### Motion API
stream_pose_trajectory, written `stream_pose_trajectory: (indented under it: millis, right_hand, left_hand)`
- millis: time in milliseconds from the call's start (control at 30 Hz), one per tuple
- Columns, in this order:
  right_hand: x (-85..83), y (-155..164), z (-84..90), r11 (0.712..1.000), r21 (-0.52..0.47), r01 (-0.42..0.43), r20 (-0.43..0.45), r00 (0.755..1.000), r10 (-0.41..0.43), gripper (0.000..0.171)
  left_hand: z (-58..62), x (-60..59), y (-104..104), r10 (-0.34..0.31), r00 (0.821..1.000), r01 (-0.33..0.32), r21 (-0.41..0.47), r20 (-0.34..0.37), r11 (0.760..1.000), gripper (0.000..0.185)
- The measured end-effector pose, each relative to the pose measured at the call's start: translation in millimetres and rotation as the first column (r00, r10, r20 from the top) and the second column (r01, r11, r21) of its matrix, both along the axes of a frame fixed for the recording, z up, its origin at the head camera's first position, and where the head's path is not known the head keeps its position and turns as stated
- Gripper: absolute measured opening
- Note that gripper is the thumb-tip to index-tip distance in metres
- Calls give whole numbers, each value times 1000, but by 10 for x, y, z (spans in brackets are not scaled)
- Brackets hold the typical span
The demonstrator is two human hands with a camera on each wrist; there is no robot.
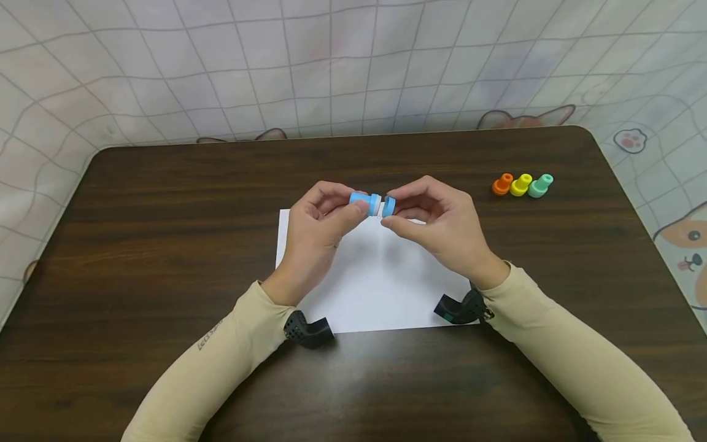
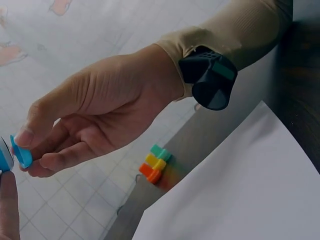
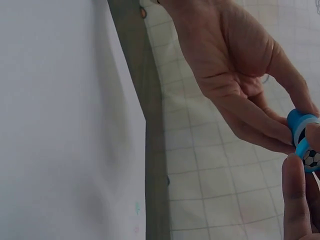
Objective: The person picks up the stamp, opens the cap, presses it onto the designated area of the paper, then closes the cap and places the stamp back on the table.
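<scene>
Fingers of left hand (image 1: 315, 230) pinch blue stamp (image 1: 366, 203); right hand (image 1: 436, 227) pinches cap (image 1: 389, 206).
Paper (image 1: 381, 288) lies beneath; three stamps (image 1: 521, 185) well apart.

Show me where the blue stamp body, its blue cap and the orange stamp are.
blue stamp body (image 1: 364, 201), head view, on its side wall.
blue cap (image 1: 389, 206), head view, on its rim.
orange stamp (image 1: 502, 184), head view, on its top.
</scene>
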State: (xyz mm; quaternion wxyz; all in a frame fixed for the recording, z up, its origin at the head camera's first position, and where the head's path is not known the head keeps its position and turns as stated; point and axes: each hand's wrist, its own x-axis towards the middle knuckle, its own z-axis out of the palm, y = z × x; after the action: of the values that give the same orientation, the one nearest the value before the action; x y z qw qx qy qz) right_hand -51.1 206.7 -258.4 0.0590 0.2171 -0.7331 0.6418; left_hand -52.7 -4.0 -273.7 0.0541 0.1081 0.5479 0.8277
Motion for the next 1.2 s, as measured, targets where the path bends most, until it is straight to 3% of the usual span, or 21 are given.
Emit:
stream_pose_trajectory:
  millis: [800,1200]
  right_hand:
    - [33,-59,6,1000,20,-14,-19,1000,15,36]
    - [23,-61,-25,1000,12,-7,-39,999,7,36]
  left_hand:
    - [-41,24,41,12,1000,-11,-34,7,999,19]
    - [-59,22,49,-13,999,14,-44,31,999,21]
